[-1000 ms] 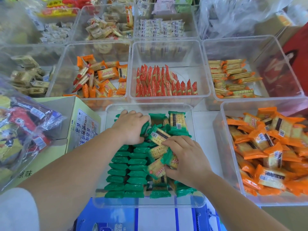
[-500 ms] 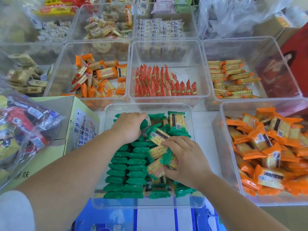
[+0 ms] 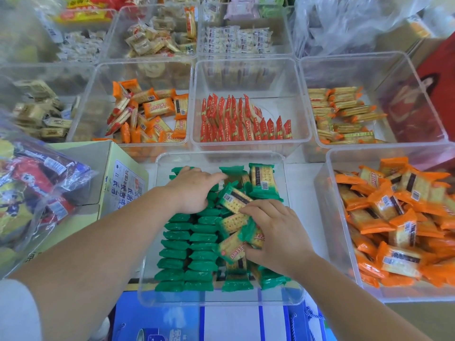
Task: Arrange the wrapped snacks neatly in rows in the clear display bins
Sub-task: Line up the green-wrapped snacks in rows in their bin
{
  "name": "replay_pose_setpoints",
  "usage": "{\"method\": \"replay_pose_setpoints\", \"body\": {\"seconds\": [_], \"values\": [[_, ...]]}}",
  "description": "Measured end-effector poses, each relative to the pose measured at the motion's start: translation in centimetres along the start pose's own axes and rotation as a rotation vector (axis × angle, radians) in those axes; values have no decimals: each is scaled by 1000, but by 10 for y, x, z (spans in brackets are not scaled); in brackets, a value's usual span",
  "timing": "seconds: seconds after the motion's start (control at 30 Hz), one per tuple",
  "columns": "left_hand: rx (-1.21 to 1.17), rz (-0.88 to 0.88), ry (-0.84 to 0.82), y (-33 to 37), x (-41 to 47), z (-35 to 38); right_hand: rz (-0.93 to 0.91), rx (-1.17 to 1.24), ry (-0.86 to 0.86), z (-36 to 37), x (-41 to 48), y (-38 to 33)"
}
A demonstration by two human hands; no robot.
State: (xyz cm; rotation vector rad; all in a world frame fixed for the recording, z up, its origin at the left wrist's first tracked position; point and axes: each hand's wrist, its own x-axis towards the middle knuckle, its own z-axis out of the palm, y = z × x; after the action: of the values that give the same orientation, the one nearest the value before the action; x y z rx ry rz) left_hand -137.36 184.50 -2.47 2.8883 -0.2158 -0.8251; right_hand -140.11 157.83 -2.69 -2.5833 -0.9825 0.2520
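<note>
Bin [image 3: 221, 155] far edge free, left fingers [image 3: 213, 177] flat on rows [image 3: 189, 252], right fingers [image 3: 254, 208] pinching pack [image 3: 232, 250]

I work a snack shop's display: clear bins [image 3: 246, 75] of wrapped biscuits [image 3: 398, 217], a carton [image 3: 128, 183] and bagged stock [image 3: 37, 188] alongside.

Only 1 view: a wide-angle camera on the person's head, facing forward and steeply down. It sits close over the nearest bin [image 3: 221, 299] of green snacks [image 3: 202, 255]. The left hand [image 3: 194, 190] and right hand [image 3: 278, 237] reach in from the bottom edge (straight bin walls bow near the corners). Farther bins [image 3: 251, 143] climb toward the top.
</note>
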Motion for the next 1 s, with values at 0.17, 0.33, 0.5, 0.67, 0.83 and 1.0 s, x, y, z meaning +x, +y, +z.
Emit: {"method": "replay_pose_setpoints", "body": {"seconds": [0.17, 0.33, 0.5, 0.67, 0.83, 1.0], "values": [[23, -42, 55, -5, 3, 6, -2, 4, -8, -1, 0, 0], [13, 0, 108, -2, 0, 14, -5, 7, 4, -2, 0, -1], [96, -55, 24, 9, -5, 24, 0, 6, 1, -2, 0, 0], [42, -148, 41, 15, -9, 35, 3, 6, 0, -2, 0, -1], [21, -182, 56, 15, -10, 37, -9, 15, 4, -2, 0, -1], [69, -103, 28, 10, -10, 27, -10, 16, 11, -3, 0, -1]]}}
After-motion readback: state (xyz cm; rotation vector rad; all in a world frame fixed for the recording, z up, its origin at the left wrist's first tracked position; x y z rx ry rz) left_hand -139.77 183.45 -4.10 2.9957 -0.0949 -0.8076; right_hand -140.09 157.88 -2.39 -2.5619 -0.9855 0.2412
